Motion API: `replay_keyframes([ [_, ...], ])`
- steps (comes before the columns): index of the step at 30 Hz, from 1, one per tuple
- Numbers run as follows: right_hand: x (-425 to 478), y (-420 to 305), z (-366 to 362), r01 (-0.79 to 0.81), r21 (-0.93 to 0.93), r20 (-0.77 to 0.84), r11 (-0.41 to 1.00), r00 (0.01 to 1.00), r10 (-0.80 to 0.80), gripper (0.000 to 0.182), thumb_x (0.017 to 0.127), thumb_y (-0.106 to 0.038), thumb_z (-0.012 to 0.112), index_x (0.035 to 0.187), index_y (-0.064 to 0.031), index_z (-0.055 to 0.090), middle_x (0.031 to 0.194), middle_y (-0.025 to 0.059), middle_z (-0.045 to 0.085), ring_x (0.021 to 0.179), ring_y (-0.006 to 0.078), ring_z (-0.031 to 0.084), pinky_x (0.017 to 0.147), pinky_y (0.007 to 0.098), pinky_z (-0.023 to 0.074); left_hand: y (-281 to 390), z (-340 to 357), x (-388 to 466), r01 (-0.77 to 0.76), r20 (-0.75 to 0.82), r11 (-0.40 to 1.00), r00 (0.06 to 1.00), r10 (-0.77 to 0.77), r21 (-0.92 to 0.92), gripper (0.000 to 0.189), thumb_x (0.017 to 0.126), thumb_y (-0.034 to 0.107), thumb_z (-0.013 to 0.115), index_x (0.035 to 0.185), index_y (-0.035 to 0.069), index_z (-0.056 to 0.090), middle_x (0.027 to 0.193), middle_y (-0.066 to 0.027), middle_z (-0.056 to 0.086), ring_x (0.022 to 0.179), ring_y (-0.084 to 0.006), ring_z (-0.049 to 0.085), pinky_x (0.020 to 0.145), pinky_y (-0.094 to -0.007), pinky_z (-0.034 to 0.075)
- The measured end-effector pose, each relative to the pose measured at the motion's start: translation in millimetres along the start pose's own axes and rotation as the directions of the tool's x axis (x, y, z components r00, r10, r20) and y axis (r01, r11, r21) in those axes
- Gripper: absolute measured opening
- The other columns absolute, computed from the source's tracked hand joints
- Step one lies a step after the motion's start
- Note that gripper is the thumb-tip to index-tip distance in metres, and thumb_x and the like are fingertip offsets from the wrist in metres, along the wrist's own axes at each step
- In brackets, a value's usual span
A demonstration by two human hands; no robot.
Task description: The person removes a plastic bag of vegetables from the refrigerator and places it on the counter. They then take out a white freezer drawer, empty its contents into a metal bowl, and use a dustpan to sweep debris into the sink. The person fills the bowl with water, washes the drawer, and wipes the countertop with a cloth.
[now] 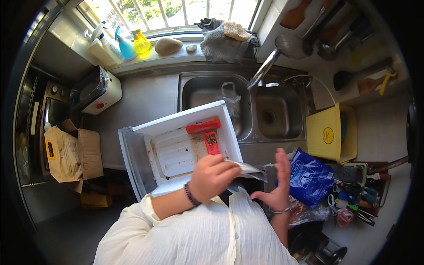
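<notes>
A white plastic refrigerator drawer [175,149] with a clear front panel lies tilted before me, its bottom marked with brown stains and crumbs. Inside its right part is a clear plastic package [198,142] with a red strip and a red label. My left hand [215,175], wearing a dark beaded bracelet, is closed over the drawer's near right edge. Clear plastic film [248,169] sticks out of that fist; whether it is part of the package is hidden. To the right, my right hand [276,185] is held up with thumb and fingers apart, holding nothing, beside a blue plastic bag [309,179].
A double steel sink [245,129] lies behind the drawer, with a thin plastic bag [232,99] and a faucet [265,68]. A bin [106,92] and cardboard box [91,152] stand left. A yellow container [321,132] and scissors [344,217] are right.
</notes>
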State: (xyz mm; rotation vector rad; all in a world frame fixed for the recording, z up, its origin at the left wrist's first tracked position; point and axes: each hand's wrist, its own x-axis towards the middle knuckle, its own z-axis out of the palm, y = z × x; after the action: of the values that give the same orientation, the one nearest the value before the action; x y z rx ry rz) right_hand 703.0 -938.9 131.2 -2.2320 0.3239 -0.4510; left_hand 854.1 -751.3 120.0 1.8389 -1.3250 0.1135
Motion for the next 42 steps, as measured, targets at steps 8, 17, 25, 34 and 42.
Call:
replay_keyframes([
  [8, -38, 43, 11, -0.327, 0.157, -0.395, 0.932, 0.844, 0.363, 0.023, 0.089, -0.019, 0.071, 0.101, 0.0007, 0.071, 0.096, 0.0096, 0.073, 0.087, 0.0201, 0.069, 0.079, 0.0308, 0.0530, -2, 20, 8, 0.344, 0.081, 0.902, 0.939, -0.335, -0.262, 0.032, 0.085, 0.016, 0.068, 0.114, 0.006, 0.059, 0.108, -0.0109, 0.063, 0.097, -0.0288, 0.059, 0.084, -0.0399, 0.047],
  [17, -140, 237, 2, -0.445, 0.813, -0.402, 0.376, 0.038, 0.915, 0.047, 0.083, -0.028, 0.079, 0.122, -0.0106, 0.060, 0.115, 0.0078, 0.065, 0.100, 0.0259, 0.065, 0.073, 0.0451, 0.0570, -171, 111, -129, 0.988, 0.127, 0.070, 0.053, -0.990, 0.135, 0.094, 0.068, 0.057, 0.079, 0.124, -0.009, 0.044, 0.128, -0.0306, 0.049, 0.125, -0.0411, 0.046, 0.105, -0.0451, 0.040],
  [25, -134, 317, 20, -0.826, 0.252, -0.707, 0.504, 0.198, 0.679, 0.049, 0.080, -0.032, 0.079, 0.112, 0.0012, 0.064, 0.106, 0.0137, 0.069, 0.093, 0.0272, 0.068, 0.077, 0.0421, 0.0570, -152, 137, -81, 0.952, -0.048, -0.174, -0.168, -0.985, 0.253, 0.104, 0.059, 0.056, 0.085, 0.134, 0.004, 0.035, 0.134, -0.0193, 0.044, 0.130, -0.0342, 0.040, 0.106, -0.0517, 0.037],
  [34, -140, 240, 11, -0.774, -0.097, -0.794, 0.626, 0.439, 0.420, 0.060, 0.074, -0.015, 0.080, 0.127, -0.0028, 0.055, 0.122, 0.0177, 0.059, 0.110, 0.0344, 0.057, 0.093, 0.0413, 0.0481, -168, 155, -103, 0.997, -0.107, 0.003, -0.005, -0.994, -0.080, 0.066, 0.064, 0.040, 0.085, 0.115, 0.005, 0.061, 0.118, -0.0180, 0.062, 0.111, -0.0331, 0.060, 0.095, -0.0400, 0.048],
  [42, -145, 253, 10, -0.694, -0.023, -0.705, 0.720, 0.522, 0.480, 0.058, 0.081, 0.001, 0.068, 0.135, -0.0030, 0.048, 0.124, 0.0225, 0.060, 0.111, 0.0393, 0.060, 0.096, 0.0403, 0.0478, -160, 147, -101, 0.799, 0.109, -0.058, 0.009, -0.994, -0.599, 0.044, 0.078, 0.004, 0.076, 0.119, 0.002, 0.058, 0.111, -0.0129, 0.067, 0.098, -0.0270, 0.067, 0.086, -0.0387, 0.054],
])
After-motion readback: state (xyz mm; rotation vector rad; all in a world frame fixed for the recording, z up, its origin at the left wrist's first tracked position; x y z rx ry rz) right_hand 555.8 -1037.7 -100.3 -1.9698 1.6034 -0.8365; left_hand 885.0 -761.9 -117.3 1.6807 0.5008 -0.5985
